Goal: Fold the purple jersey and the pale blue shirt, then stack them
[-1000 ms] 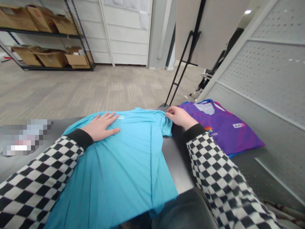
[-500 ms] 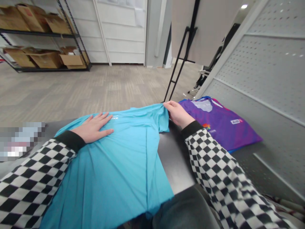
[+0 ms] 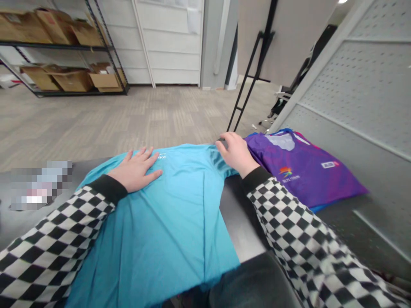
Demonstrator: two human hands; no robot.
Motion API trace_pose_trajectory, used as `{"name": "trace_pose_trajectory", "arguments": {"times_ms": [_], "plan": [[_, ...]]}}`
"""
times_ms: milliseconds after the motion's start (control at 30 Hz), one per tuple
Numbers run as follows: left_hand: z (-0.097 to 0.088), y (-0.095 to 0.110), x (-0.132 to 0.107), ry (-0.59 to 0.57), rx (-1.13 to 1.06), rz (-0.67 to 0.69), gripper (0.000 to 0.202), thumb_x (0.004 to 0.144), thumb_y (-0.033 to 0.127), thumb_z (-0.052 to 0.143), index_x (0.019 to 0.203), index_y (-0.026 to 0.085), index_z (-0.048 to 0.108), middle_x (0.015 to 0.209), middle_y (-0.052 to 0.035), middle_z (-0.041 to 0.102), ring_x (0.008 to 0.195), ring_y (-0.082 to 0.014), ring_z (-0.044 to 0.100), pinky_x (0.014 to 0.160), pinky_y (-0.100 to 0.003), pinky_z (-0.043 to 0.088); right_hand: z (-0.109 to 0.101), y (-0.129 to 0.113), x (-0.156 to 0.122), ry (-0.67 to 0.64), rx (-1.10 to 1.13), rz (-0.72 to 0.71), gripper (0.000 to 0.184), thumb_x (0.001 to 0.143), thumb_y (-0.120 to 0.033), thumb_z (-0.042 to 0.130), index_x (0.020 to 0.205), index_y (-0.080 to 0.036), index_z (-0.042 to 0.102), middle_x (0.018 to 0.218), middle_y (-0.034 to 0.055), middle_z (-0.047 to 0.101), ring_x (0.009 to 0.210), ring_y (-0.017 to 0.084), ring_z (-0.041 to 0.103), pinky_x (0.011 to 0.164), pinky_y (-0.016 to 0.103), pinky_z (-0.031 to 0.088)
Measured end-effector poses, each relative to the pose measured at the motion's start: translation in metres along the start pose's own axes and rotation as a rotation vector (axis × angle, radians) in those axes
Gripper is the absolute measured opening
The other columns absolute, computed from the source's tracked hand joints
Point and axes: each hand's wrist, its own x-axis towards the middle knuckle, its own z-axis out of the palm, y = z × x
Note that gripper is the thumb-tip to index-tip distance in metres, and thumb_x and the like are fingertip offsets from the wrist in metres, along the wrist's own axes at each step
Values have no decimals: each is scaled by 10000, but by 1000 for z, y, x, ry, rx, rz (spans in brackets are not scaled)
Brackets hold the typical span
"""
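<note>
A light blue T-shirt [image 3: 167,222] is spread over a dark grey tabletop [image 3: 237,218], its lower edge hanging toward my lap. Soft creases run down its body, and a small white print shows near its upper part. My left hand [image 3: 136,169] lies flat on the shirt beside that print, fingers spread. At the shirt's right sleeve, my right hand [image 3: 236,152] hovers with curved fingers and the thumb apart, nothing visible between them. The sleeve beneath it is blurred. Just right of this hand lies a folded purple shirt [image 3: 308,175] on top of other garments.
A perforated grey panel [image 3: 362,111] rises along the right side. A pixelated item [image 3: 41,188] sits on the table at the left. Beyond the table are a black stand [image 3: 247,85], a shelf rack [image 3: 73,47] with cardboard boxes and a chair [image 3: 284,96].
My right hand has let go of the shirt's sleeve, and its fingers have parted. The sleeve has dropped and extends farther right. My left hand stays flat on the shirt; the view has shifted slightly.
</note>
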Motion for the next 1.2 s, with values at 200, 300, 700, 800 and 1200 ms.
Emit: {"name": "trace_pose_trajectory", "arguments": {"times_ms": [200,300,700,800,1200], "plan": [[3,57,-9,3,-50,60,889,1152,702,262,1858,166,322,1936,-156,225,1812,-379,190,1451,-626,157,21,-69,-43,-522,43,-288,944,1124,-803,443,1830,-179,405,1920,184,277,1784,463,234,1426,718,189],[10,67,-11,-14,-67,54,943,1125,766,313,1870,187,288,1943,-155,184,1817,-391,153,1452,-637,142,25,-63,-40,-598,13,-266,948,1112,-832,436,1858,-251,362,1939,141,213,1800,468,162,1429,750,114],[-8,48,-16,-95,-61,-69,1127,1043,883,377,1891,171,169,1949,-171,113,1813,-456,99,1438,-670,134,-1,-24,-34,-698,37,-239,1270,861,-872,831,1865,-264,347,1944,178,189,1789,531,100,1423,774,123],[-5,52,-10,-184,-86,-128,1193,1014,932,364,1892,159,127,1945,-187,48,1812,-471,68,1425,-706,133,7,-38,-33,-522,7,-246,1051,1054,-832,598,1868,-225,328,1950,168,140,1805,487,58,1421,781,90],[-11,32,-11,-81,-111,-122,1095,1052,899,344,1885,199,228,1947,-158,166,1813,-452,116,1436,-664,126,30,-42,-30,-573,-18,-241,1001,1075,-861,496,1866,-270,332,1936,147,221,1795,479,170,1424,762,142]]}}
